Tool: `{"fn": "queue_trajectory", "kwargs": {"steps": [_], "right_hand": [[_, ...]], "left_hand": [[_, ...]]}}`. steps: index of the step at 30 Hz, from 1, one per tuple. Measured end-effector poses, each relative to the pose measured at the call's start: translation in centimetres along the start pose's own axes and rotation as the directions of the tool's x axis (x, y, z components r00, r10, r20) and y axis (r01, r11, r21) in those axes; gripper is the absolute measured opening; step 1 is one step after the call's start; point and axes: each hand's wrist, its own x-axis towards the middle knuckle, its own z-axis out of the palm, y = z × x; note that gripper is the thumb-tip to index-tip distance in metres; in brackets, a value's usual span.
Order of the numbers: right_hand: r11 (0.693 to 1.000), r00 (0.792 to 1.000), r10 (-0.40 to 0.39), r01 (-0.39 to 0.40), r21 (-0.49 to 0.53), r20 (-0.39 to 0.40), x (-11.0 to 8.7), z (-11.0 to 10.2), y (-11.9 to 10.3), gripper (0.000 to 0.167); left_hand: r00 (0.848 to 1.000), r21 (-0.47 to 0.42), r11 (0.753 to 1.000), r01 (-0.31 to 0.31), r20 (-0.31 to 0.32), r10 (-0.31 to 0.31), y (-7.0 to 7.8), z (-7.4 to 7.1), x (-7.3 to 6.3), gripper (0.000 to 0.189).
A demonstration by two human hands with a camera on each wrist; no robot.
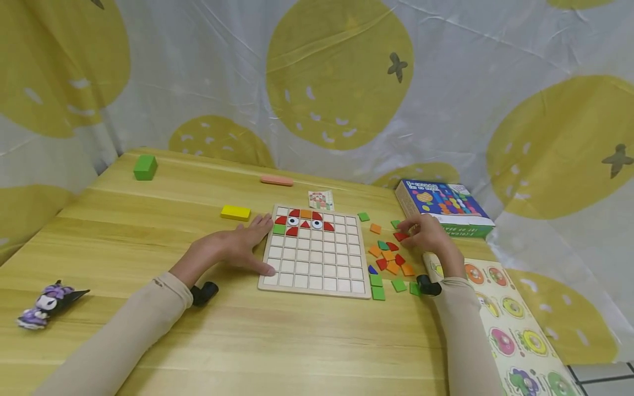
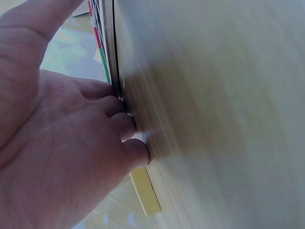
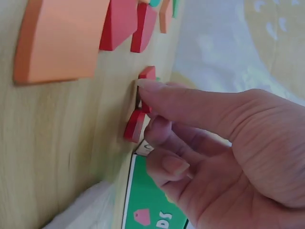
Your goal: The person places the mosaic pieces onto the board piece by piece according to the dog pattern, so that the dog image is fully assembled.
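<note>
A wooden grid board (image 1: 317,258) lies on the table, with red, orange and green tiles and two round eye tiles set in its upper left cells. My left hand (image 1: 242,245) rests along the board's left edge, fingers spread and the thumb over the lower left corner cell. In the left wrist view, its fingertips (image 2: 138,151) meet the table. My right hand (image 1: 427,236) is to the right of the board, at the loose tiles. Between its thumb and forefinger it pinches a red tile (image 3: 148,74), partly covered by the thumb. Another red piece (image 3: 135,126) shows just below the thumb tip.
Loose orange tiles (image 1: 392,267) and green tiles (image 1: 378,293) lie beside the board. A blue box (image 1: 446,201) stands behind the right hand, a fruit puzzle board (image 1: 515,330) nearer. A picture card (image 1: 321,199), yellow block (image 1: 235,213), green block (image 1: 145,167) and figurine (image 1: 47,305) lie around.
</note>
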Motion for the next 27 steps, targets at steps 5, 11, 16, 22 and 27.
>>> {"fn": "queue_trajectory", "kwargs": {"steps": [5,11,16,22,27], "right_hand": [[0.999,0.999,-0.014,0.013,0.035,0.036,0.0,-0.1,0.1,0.029],[1.000,0.999,-0.021,0.020,0.020,0.046,0.1,0.1,0.2,0.024],[1.000,0.999,-0.001,0.001,0.018,0.037,0.3,0.7,0.2,0.021],[1.000,1.000,0.000,-0.001,0.026,0.029,0.7,1.4,-0.3,0.017],[0.998,0.999,-0.033,0.031,0.046,0.042,0.8,1.6,-1.0,0.017]], "left_hand": [[1.000,-0.012,1.000,0.000,0.003,0.000,0.1,0.0,0.0,0.127],[1.000,-0.024,1.000,-0.002,-0.001,0.002,0.1,0.0,-0.1,0.127],[1.000,-0.009,1.000,-0.014,-0.008,0.014,0.1,0.0,-0.1,0.126],[1.000,-0.001,1.000,-0.011,-0.009,0.011,0.1,0.0,0.0,0.125],[1.000,-0.002,1.000,-0.007,-0.007,0.007,0.2,0.0,0.0,0.125]]}}
